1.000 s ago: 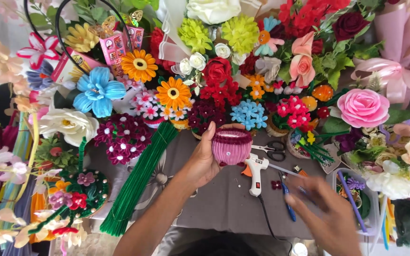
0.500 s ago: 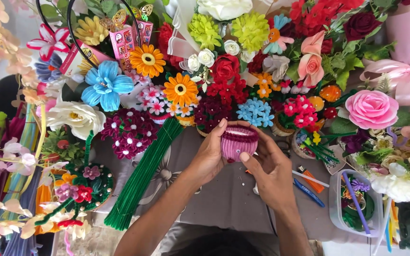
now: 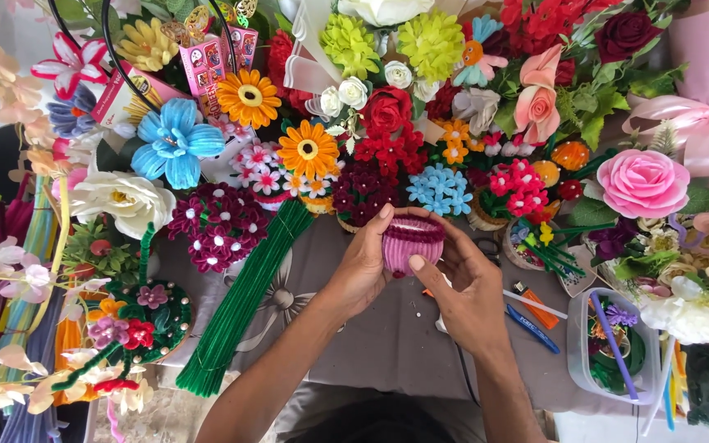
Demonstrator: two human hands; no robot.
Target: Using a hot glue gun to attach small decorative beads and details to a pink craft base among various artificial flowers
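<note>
Both hands have closed in since a second ago; the right hand (image 3: 473, 291), which was down at the lower right of the frame then, is now up at the centre beside its partner, and the glue gun it left is hidden behind it; the small pink ribbed basket (image 3: 412, 239) sits just above centre, cupped between the two; the left hand (image 3: 364, 267) curls around the basket's left side, thumb up against the rim, fingers wrapped and gripping; the right hand is partly curled on the right side, thumb pressed to the front wall, fingers bent around the back; both clearly have hold of it; below lies the grey table cloth (image 3: 387, 344); to the left of centre a long bundle of green pipe cleaners (image 3: 244, 299) runs diagonally; a blue pen (image 3: 533, 328) and an orange lighter (image 3: 539, 305) lie just right of the right hand; further right a clear plastic tub (image 3: 584, 361) holds green stems; across the top half, a crowd of handmade flowers, with an orange daisy (image 3: 308, 150) and a big pink rose (image 3: 643, 182) among them.
</note>
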